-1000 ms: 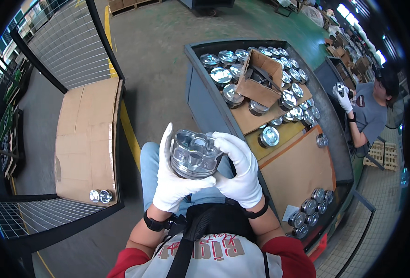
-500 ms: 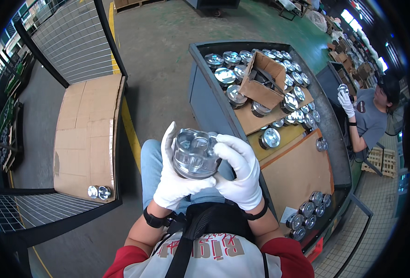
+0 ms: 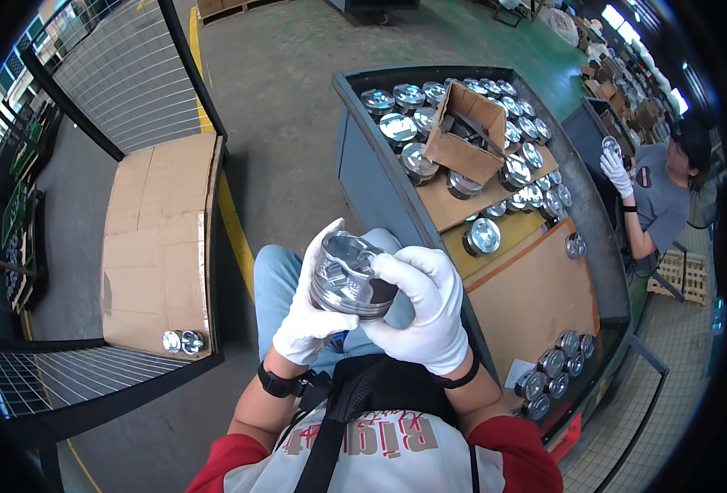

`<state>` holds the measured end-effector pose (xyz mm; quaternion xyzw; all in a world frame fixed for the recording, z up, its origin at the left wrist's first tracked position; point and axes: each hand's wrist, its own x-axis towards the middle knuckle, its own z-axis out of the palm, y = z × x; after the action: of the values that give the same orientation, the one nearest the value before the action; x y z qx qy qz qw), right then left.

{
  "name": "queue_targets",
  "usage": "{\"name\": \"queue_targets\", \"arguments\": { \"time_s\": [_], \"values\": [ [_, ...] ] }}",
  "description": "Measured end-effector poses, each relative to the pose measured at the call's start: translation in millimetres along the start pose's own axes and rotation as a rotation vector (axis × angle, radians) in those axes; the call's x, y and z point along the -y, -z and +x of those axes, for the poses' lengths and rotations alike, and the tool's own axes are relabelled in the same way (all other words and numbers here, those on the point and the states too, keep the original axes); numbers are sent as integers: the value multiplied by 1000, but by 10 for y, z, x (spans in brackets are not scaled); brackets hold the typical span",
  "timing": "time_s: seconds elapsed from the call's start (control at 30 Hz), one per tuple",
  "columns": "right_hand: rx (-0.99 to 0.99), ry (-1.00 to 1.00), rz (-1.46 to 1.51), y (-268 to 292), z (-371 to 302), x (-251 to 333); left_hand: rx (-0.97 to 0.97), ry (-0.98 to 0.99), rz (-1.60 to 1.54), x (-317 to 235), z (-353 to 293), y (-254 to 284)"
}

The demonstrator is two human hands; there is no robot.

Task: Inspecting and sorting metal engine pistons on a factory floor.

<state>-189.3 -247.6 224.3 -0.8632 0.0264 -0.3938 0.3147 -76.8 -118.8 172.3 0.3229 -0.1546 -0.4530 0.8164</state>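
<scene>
A shiny metal piston [image 3: 345, 275] is held up in front of me over my lap, tilted so its ringed side faces the camera. My left hand [image 3: 307, 316], in a white glove, cradles it from below and the left. My right hand [image 3: 425, 308], also gloved, grips its right side with the fingers curled over the rim. Both hands are shut on this one part.
To my right a blue bin [image 3: 371, 177] holds several pistons on cardboard sheets and an open cardboard box [image 3: 462, 135]. At my left a wire cage has a cardboard sheet [image 3: 162, 238] bearing two pistons [image 3: 181, 342]. A gloved co-worker [image 3: 655, 197] sits at the far right.
The piston has been turned in my hands, from its open underside facing up to its ringed side showing. My hands shifted slightly around it.
</scene>
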Motion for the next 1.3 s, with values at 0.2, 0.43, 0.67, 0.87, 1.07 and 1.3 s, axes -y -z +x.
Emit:
{"name": "queue_targets", "arguments": {
  "time_s": [0.2, 0.43, 0.67, 0.87, 1.07, 1.3],
  "values": [
    [34, -27, 40, 6, -15, -33, -68, -92, 115, -3, -14, -106],
    [18, -99, 64, -92, -106, -184, -167, -356, 501, 39, -59, -151],
    [36, -178, 129, -134, -127, -172, -191, -397, 496, 30, -43, -146],
    [46, -202, 142, -125, -114, -134, -189, -343, 458, 21, -1, -77],
    [23, -234, 210, -135, -77, -109, -184, -339, 453, 45, 36, -34],
    [27, -31, 163, -143, -65, -177, -174, -200, 123, 47, 34, -30]
  ]
}}
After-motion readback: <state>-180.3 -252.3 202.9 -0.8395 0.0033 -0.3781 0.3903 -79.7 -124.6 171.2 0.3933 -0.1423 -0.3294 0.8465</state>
